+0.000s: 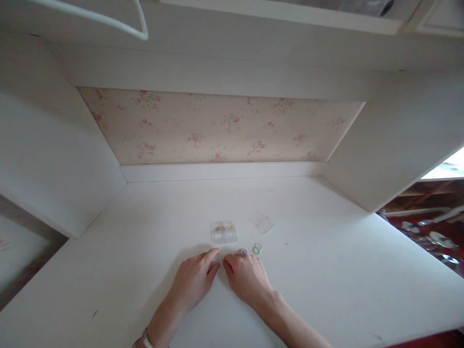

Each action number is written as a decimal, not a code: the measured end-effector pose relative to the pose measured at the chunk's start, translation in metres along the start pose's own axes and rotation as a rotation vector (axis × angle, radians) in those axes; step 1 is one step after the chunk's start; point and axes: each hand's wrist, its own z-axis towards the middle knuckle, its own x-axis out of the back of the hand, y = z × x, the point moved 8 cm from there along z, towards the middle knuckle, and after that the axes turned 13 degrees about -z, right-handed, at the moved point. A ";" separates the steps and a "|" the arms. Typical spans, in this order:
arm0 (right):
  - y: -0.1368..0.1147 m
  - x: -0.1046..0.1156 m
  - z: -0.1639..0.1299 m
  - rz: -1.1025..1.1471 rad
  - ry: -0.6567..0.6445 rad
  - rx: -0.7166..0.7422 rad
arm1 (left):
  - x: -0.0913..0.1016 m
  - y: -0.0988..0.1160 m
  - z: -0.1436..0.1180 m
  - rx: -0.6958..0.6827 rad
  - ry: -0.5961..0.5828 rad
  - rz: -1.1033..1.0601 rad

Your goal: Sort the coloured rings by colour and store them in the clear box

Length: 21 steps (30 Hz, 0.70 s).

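Left hand, thumb and forefinger apart; right hand just beside it, fingertips bunched, and I can't tell whether they pinch anything! Just beyond them sits the clear compartment box. Right knuckles half block a small greyish piece; pale green rings lie right of it, a clear square sheet beyond.

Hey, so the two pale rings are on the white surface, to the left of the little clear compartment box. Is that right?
Not quite: the two pale rings are on the white surface, but to the right of the little clear compartment box, as the head view shows.
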 end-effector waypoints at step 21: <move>-0.009 -0.001 -0.005 0.072 0.076 0.052 | 0.006 -0.001 -0.002 0.022 0.001 0.114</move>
